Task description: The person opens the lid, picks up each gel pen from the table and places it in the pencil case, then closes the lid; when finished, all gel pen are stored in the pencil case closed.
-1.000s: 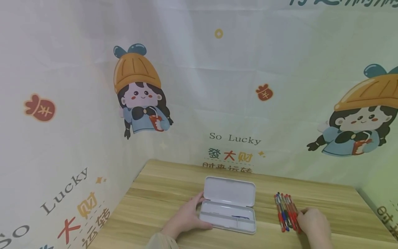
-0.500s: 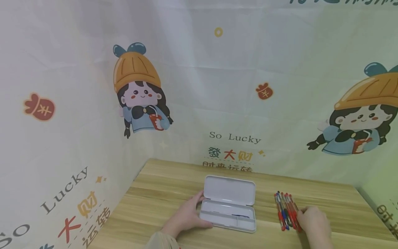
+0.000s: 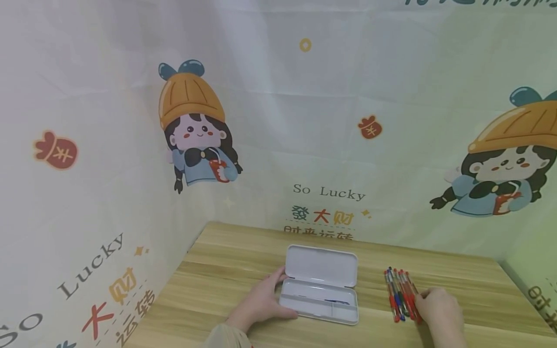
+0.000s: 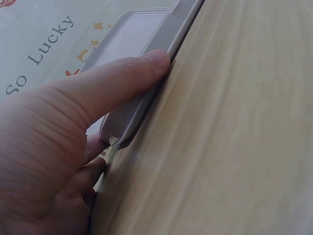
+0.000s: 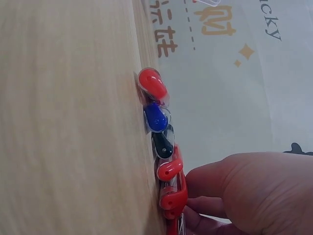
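Note:
An opened white pencil case [image 3: 321, 266] lies on the table, hinged lid at the back. My left hand [image 3: 263, 302] grips its left end; in the left wrist view the thumb [image 4: 122, 81] presses along the front wall and the other fingers bend behind the corner. Inside the case is a thin blue pen [image 3: 337, 302]. To the right lie several gel pens [image 3: 397, 295] side by side, with red, blue and black caps. My right hand [image 3: 439, 311] pinches a red pen [image 5: 177, 196] at the right edge of this row; its fingertips are partly hidden by the pens.
The wooden table [image 3: 235, 256] meets a printed cloth backdrop [image 3: 270, 121] along its rear and left edges. A strip of bare tabletop separates the pencil case from the pens. The case's lower part has a divider and a small compartment.

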